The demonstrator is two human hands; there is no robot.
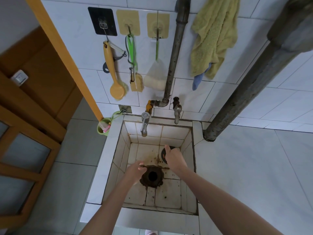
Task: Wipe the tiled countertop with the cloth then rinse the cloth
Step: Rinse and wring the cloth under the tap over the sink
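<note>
Both my hands are down in the tiled sink basin (188,138). My left hand (135,172) hovers at the left edge of the open drain hole (152,176), fingers loosely curled with nothing in them. My right hand (175,158) lies over a dark round drain cover (163,156) at the basin's back right, thumb raised and fingers hidden. A yellow-green cloth (213,36) hangs on the wall at the upper right, with a blue cloth (198,80) below it. The white tiled countertop (245,167) lies to the right of the basin.
Two taps (144,124) (177,112) stick out over the basin's back wall, under a vertical pipe (176,51). A thick slanted pipe (245,94) meets the counter at the right. A brush (115,78), sponges and peelers hang on hooks. A green cup (102,128) hangs left.
</note>
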